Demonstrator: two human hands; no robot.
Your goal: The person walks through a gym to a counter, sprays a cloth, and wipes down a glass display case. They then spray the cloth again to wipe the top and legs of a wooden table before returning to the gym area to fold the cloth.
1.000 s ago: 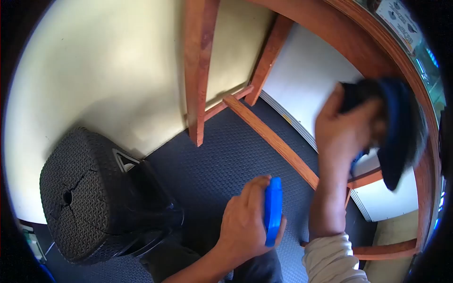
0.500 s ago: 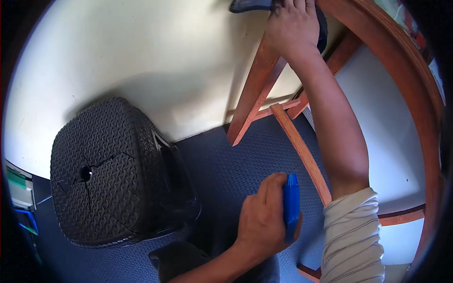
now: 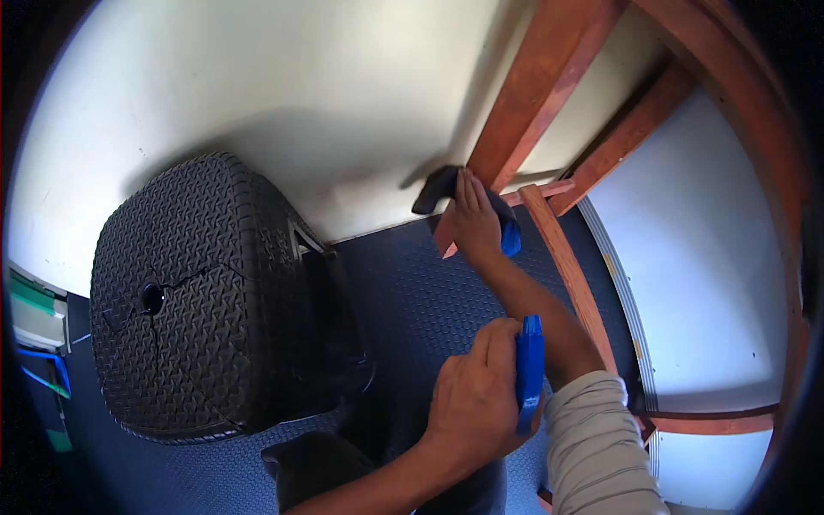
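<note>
We saw a bright blue bottle [image 3: 530, 373], a dark navy cloth [image 3: 442, 189] with a blue edge, a reddish-brown wooden leg [image 3: 536, 90], a black stool [image 3: 184, 300] with a woven pattern, dark blue dimpled flooring [image 3: 412, 292], a cream wall [image 3: 257, 86] and a beige ribbed sleeve [image 3: 596, 446].

The left hand [image 3: 476, 399] covers most of the blue bottle [image 3: 529, 373]; only a strip shows. The right hand [image 3: 475, 219] hides the middle of the cloth [image 3: 433, 187] and the foot of the wooden leg [image 3: 532, 94], whose top runs out of frame. The stool [image 3: 197, 296] masks the floor behind; its base is probably in shadow.
</note>
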